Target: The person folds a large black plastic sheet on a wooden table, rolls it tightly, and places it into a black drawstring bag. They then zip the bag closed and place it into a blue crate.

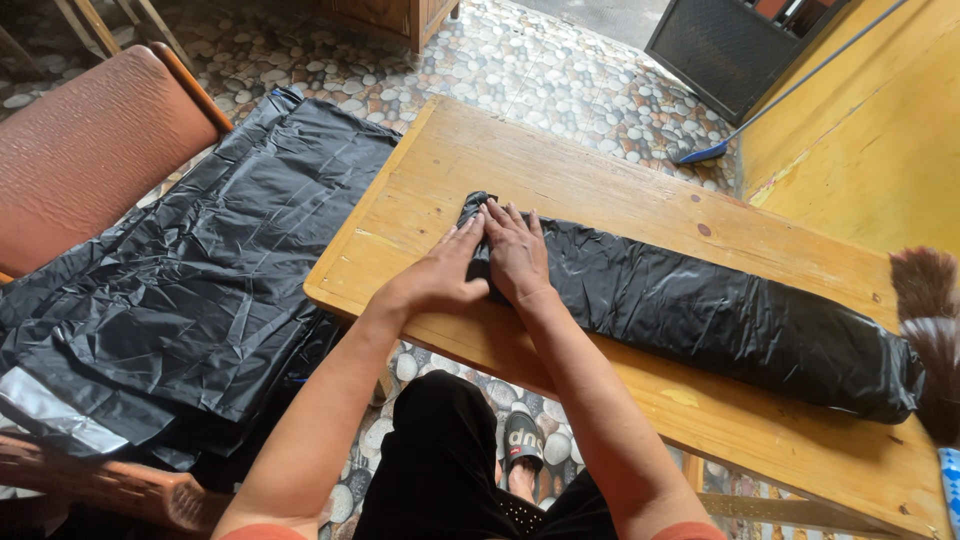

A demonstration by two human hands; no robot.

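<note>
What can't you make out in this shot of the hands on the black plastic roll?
Head view, the only one:
- The near end of the black plastic roll: the left hand and right hand cover it, so their grip is unclear.
- What the roll wraps, if anything: opaque plastic hides it.
- The far end: the brown broom bristles overlap it.
- The stack of black bags on the chair: its count is unreadable, and the lower left edge cuts it off.

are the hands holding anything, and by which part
Both the left hand and right hand press flat on the near end of the long black plastic bundle; nothing is lifted.
</note>
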